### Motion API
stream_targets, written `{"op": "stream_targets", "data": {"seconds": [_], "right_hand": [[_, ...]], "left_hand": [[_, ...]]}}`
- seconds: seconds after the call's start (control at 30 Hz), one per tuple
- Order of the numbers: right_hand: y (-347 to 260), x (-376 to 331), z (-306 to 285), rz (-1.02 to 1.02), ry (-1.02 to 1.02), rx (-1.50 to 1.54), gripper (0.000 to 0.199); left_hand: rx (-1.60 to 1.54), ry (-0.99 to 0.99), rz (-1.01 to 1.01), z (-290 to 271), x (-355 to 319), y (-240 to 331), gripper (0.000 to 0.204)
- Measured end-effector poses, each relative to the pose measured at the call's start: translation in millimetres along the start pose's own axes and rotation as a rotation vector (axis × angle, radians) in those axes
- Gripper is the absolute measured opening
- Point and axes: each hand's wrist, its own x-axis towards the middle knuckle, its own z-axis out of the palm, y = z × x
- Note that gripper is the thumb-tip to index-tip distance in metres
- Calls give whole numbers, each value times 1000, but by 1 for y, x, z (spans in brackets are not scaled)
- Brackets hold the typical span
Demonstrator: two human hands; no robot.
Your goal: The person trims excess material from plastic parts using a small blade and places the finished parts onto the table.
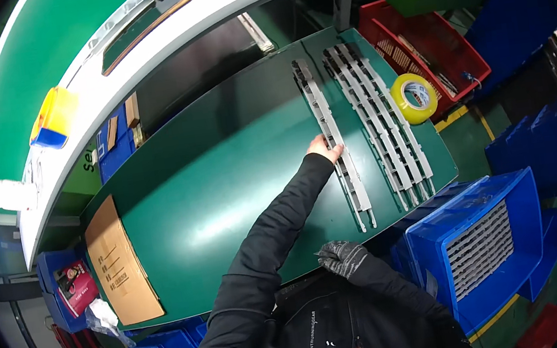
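A long, narrow grey slotted strip (324, 111) lies lengthwise away from me on the green table (226, 202). My bare left hand (326, 148) is closed around its middle, with the thumb on top. To its right, several similar grey strips (384, 125) lie side by side. My right hand (343, 259), in a grey glove, is held at the table's near edge, close to my body. Its fingers are curled, and a small dark tip shows at them; what it is cannot be made out.
A roll of yellow tape (413, 98) lies by the right edge, near a red bin (427, 49). A blue crate (533, 239) at the lower right holds more grey strips. Flat cardboard (118, 265) lies at the left. A raised white shelf (221, 2) spans the far side.
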Motion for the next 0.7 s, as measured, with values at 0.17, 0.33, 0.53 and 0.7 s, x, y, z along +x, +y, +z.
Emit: {"op": "stream_targets", "data": {"seconds": [0.17, 0.33, 0.53, 0.7], "right_hand": [[71, -4, 37, 284, 145, 159, 26], [62, 2, 26, 302, 104, 21, 25], [84, 2, 44, 344, 230, 204, 23], [82, 4, 38, 493, 169, 263, 20]], "left_hand": [[112, -37, 4, 37, 26, 13, 59], [149, -115, 66, 51, 20, 30, 64], [394, -79, 28, -17, 11, 31, 76], [974, -338, -385, -132, -24, 43, 49]]}}
